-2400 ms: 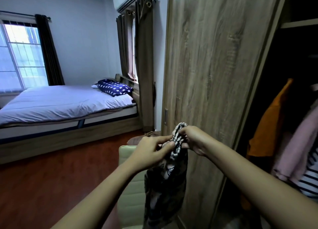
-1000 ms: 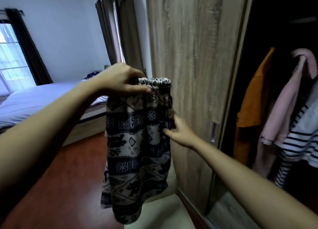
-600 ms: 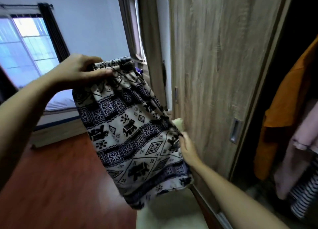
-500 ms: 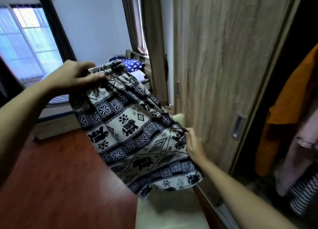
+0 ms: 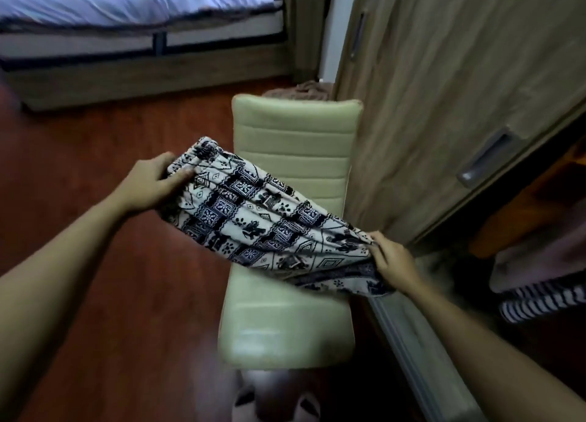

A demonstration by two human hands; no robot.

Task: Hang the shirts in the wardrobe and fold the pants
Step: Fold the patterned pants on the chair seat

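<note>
The wardrobe (image 5: 459,88) fills the right of my view. Its wooden door covers the far part and its opening is at the near right, where an orange garment (image 5: 536,206) and a striped shirt (image 5: 545,298) hang. Red-brown floor (image 5: 111,294) spreads over the left, with the bed (image 5: 126,15) along the far edge. A cream chair (image 5: 290,320) stands just beside the wardrobe, back on the far side and seat towards me.

The pants (image 5: 263,228) are in the air above that seat, pulled out between both hands. The gathered waistband is at the far left in my left hand (image 5: 149,183), with the thumb on top and the rest curled under the cloth. The leg ends are at the near right in my right hand (image 5: 393,263), whose fingers (image 5: 379,247) are clamped on the bunched hem. So the long axis runs far-left to near-right, diagonally across the chair. The middle sags a little, and I cannot tell whether it touches the seat.

I judge this to be the folding step. Each hand has one end, so neither is nearer. The fold turns on bringing hem to waistband along that diagonal, or lowering the length onto the seat directly below. The loose cloth could twist if the ends meet unevenly.
</note>
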